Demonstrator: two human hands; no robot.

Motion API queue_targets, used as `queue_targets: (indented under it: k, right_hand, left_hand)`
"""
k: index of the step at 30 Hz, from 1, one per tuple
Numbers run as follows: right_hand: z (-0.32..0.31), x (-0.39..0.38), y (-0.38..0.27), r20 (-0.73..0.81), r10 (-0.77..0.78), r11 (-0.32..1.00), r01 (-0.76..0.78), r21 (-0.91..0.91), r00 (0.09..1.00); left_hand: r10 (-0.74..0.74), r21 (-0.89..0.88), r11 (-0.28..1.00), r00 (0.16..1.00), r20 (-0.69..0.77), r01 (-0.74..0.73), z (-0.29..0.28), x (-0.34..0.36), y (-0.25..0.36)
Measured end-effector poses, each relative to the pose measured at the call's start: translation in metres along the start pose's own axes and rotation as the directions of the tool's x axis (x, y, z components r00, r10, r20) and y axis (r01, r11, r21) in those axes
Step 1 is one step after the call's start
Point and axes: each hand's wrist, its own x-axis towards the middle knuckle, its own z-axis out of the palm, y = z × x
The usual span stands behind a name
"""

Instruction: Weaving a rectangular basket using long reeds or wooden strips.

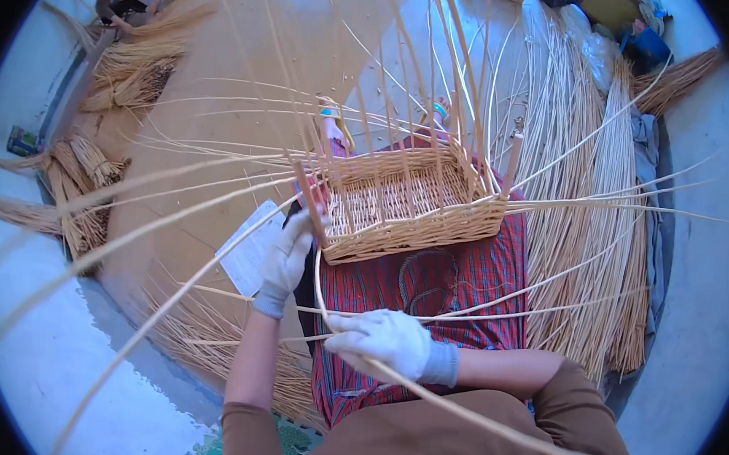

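Basket (419, 233) sits on the striped cloth (490, 300) over my legs, open side up, long uncut rods fanning out from its sides. Left hand (286, 260), gloved, is at the near-left corner, fingers against the post (310, 202); they look part-curled, but I cannot tell whether they grip. Right hand (382, 340), also gloved, is closed around one rod (462, 408), which drops from that corner, bends at the hand and trails off lower right. Judgement on handling: basket light, walls fairly stiff where the weave is tight; best held at a corner post or the woven wall, not by the loose ends. Rod probably springy, firm yet pliable, liable to kink if bent sharply; best taken close to the weave, where the bend is easier to control. Smooth surface may slip slightly against gloves.
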Motion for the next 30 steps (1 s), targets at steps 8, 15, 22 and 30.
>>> queue_targets:
  k: [8,15,22,30]
  right_hand:
    - [-0.026,-0.006,0.010,0.131,-0.051,0.959,0.085,-0.270,0.990]
    - [-0.079,0.005,0.113,-0.374,0.712,0.696,-0.530,0.485,0.594]
    - [-0.065,-0.010,0.166,-0.333,0.847,0.509,-0.450,0.734,0.414]
    - [-0.072,-0.002,0.147,-0.394,0.814,0.580,-0.627,0.520,0.427]
  left_hand:
    - [-0.270,-0.574,0.807,0.952,-0.146,0.140,0.041,0.035,-0.019]
    - [-0.363,-0.560,0.803,0.913,-0.188,0.204,0.039,0.025,-0.034]
    - [-0.277,-0.666,0.718,0.961,-0.007,0.202,0.020,0.027,-0.033]
    - [-0.337,-0.078,0.939,0.941,-0.024,0.335,0.023,0.005,-0.011]
